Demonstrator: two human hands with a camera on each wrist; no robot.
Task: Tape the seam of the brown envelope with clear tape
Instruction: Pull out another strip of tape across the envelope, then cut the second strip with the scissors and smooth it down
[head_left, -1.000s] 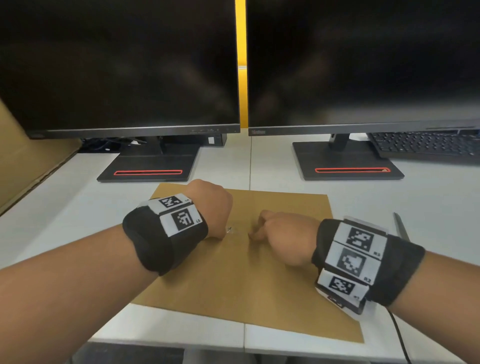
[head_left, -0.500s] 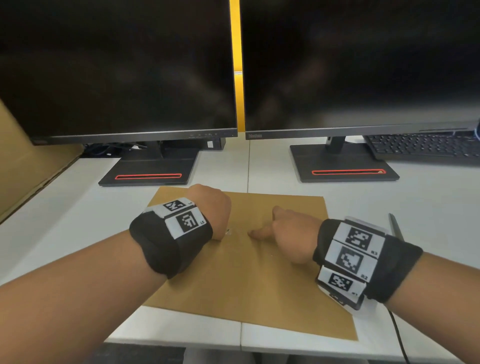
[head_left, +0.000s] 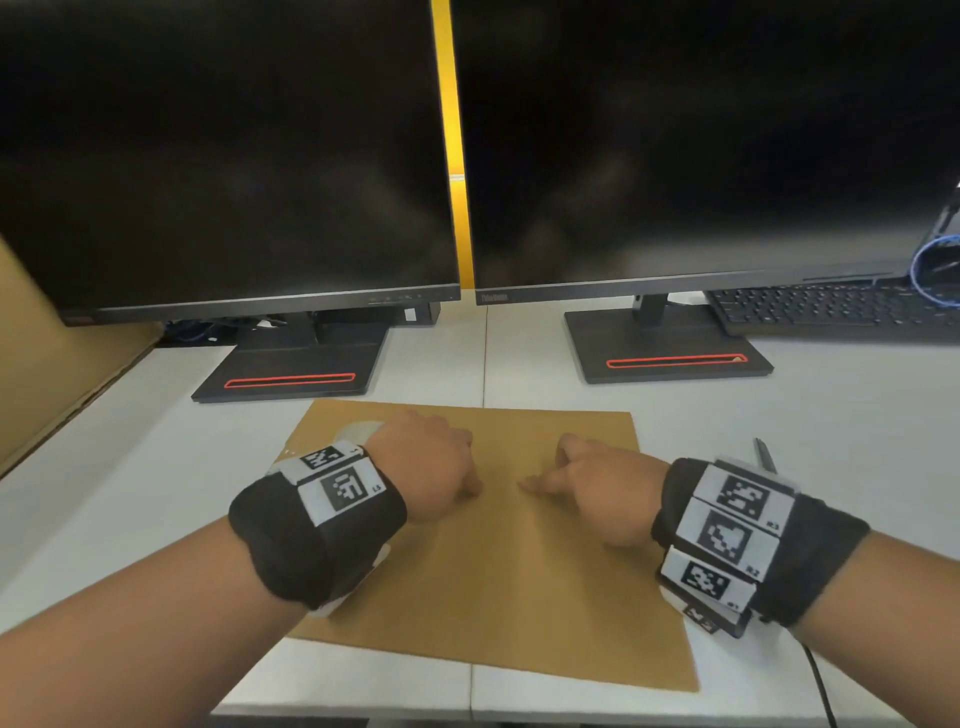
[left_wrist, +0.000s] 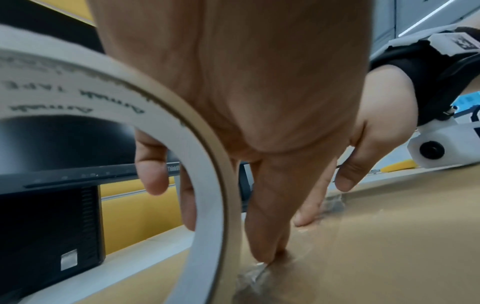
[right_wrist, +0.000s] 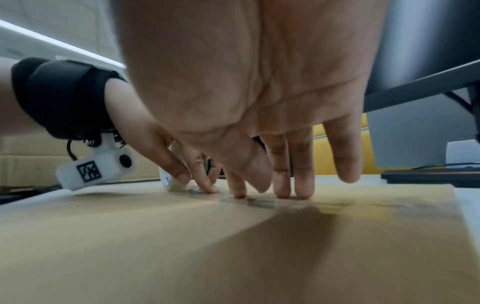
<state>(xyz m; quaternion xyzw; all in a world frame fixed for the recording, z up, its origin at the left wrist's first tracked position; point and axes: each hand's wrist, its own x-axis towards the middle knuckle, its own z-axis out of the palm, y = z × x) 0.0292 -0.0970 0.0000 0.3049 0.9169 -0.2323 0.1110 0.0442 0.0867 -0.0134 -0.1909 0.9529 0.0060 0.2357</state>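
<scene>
Straight fingertips (right_wrist: 283, 191) of the right hand (head_left: 608, 493) press a clear tape strip (right_wrist: 259, 202) onto the brown envelope (head_left: 493, 582), flat on the white desk (head_left: 130, 483). The left hand (head_left: 426, 467) pins the strip with one finger, others hooked through the tape roll (left_wrist: 202, 164). Thin and floppy, the envelope likely slides; the film is clingy and best handled by its ends. Monitors (head_left: 234, 156) crowd the far edge; room lies at the sides.

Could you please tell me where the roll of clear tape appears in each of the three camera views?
Head: the white-cored roll of clear tape peeks out behind the left hand, left of centre.
Left wrist: the roll fills the left half, fingers hooked through it.
Right wrist: a small white sliver behind the left hand's fingers, left of centre.
Shared landmark: the flat brown envelope.
</scene>
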